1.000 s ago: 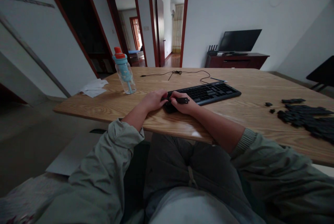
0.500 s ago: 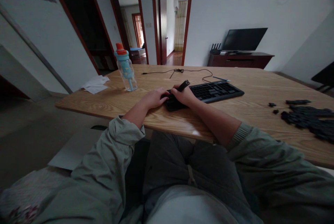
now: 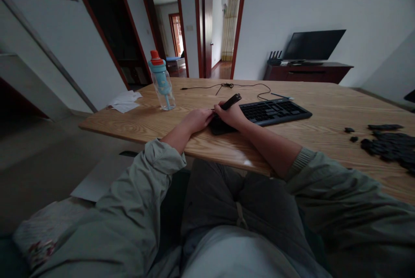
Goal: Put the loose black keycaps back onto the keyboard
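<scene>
A black tool (image 3: 232,101) is gripped in the right hand (image 3: 231,116), its fingers closed around the handle, which slants up and away to the right; the working tip is hidden. The left hand (image 3: 199,120) is placed at the left end of the keyboard (image 3: 275,113), with its fingertips close beside the right hand's – whether anything is pinched there cannot be told. The keyboard lies on the table (image 3: 240,150), in front of the person, with its right part uncovered. Dark loose pieces (image 3: 391,146) are heaped at the far right, with 2 small bits (image 3: 352,134) set apart. The step in hand is judged to be close tool work at the keyboard's left end. For the next move, a steadied keyboard and a well-controlled tip seem to be called for.
</scene>
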Available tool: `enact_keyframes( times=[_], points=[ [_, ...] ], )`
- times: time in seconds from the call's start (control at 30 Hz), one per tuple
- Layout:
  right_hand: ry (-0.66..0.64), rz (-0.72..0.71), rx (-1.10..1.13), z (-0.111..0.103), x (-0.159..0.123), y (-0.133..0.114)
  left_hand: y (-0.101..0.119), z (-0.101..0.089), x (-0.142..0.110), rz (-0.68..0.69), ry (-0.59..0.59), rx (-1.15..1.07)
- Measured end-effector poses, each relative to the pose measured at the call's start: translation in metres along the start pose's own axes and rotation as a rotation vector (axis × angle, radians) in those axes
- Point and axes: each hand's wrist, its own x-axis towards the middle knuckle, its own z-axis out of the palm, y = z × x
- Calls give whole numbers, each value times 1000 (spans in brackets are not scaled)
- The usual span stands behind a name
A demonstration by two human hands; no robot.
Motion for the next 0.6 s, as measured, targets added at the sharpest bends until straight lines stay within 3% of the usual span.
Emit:
enact_keyframes(
  times=[0.27,0.37,0.43,0.5,0.6],
  points=[
    [-29,90,18,-6,-5,-4,-4,-1,0,-21,11,-104],
    [-16,87,27,-21,-1,-2,-6,-3,-2,-70,25,-155],
    [39,61,14,-46,8,4,-5,-3,-3,-115,53,-188],
    [152,73,-35,-86,18,17,-5,-3,-3,-177,90,-242],
    [334,261,-233,-159,25,48,-5,-1,-1,-290,123,-362]
  ],
)
